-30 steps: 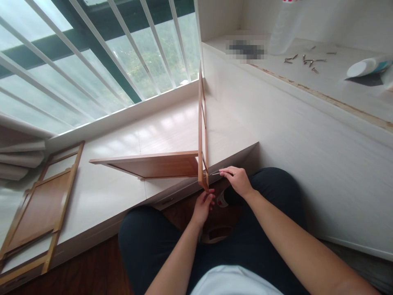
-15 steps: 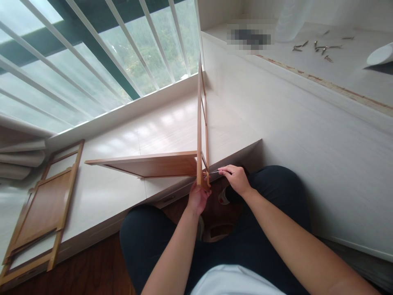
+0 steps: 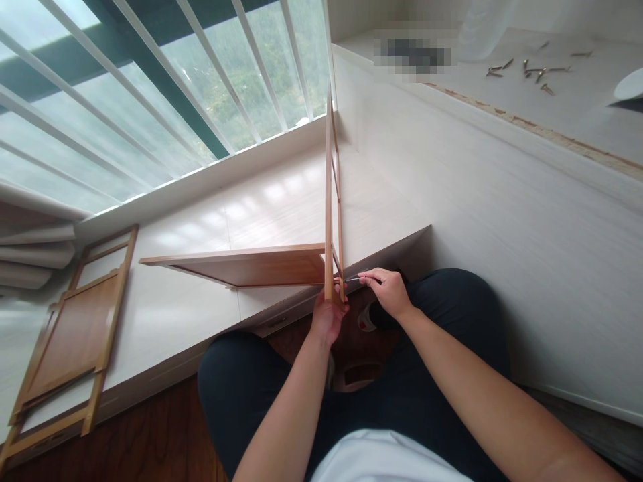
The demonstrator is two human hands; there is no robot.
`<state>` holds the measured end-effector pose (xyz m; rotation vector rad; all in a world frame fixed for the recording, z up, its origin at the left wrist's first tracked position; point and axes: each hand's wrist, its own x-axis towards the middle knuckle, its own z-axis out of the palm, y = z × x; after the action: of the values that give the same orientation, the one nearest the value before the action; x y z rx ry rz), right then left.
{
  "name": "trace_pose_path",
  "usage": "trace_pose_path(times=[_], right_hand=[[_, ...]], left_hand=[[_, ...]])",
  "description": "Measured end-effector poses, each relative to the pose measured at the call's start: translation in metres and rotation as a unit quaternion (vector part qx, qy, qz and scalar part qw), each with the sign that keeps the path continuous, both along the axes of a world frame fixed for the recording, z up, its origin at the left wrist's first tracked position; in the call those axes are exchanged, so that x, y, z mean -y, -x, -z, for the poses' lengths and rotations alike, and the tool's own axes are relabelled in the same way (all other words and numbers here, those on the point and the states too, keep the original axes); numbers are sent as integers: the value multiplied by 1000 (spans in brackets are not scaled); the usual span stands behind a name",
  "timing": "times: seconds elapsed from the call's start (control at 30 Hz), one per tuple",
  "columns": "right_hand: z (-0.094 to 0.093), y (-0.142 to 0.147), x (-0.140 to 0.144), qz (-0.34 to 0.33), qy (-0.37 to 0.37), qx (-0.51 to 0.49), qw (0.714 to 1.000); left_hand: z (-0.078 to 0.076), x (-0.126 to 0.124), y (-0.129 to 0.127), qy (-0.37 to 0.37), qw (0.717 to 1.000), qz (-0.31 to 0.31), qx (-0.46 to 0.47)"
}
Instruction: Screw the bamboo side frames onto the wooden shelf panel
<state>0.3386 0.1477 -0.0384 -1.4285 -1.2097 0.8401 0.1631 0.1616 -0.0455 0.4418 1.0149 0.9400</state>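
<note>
My left hand (image 3: 329,318) is closed around the near end of a narrow wooden frame (image 3: 328,194) that runs away toward the window. A wooden panel (image 3: 271,269) meets this frame from the left, close to that end. In my right hand (image 3: 389,291) is a slim tool, a screwdriver (image 3: 352,278) by its straight metal shaft; most of its handle is hidden by my fingers. Its tip reaches the right side of the frame, just above my left fingers. The exact contact point is too small to make out.
Another wooden frame with a panel (image 3: 75,328) lies on the white ledge (image 3: 191,321) at left. Several loose screws (image 3: 532,70) lie on the shelf at upper right, near a clear plastic object (image 3: 482,30) and a white item (image 3: 630,86). A white side wall (image 3: 477,201) bounds the right.
The near end of the frame and my left hand have shifted slightly up and right in view. My right hand stays nearly in place, with the screwdriver still at the frame.
</note>
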Motion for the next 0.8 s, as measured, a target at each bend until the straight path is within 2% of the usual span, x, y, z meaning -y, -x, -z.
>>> trace_pose_path(times=[0.17,0.37,0.8], right_hand=[[6,2,-2,15,46,-86,995],[17,5,-6,18,77,-136,988],[17,4,-8,-9,117,-152,981]], left_hand=[[-1,-1,1,-1,1000,-4,1],[-5,-2,1,-3,1000,-1,-22],[-7,-2,0,-7,998,-12,-56]])
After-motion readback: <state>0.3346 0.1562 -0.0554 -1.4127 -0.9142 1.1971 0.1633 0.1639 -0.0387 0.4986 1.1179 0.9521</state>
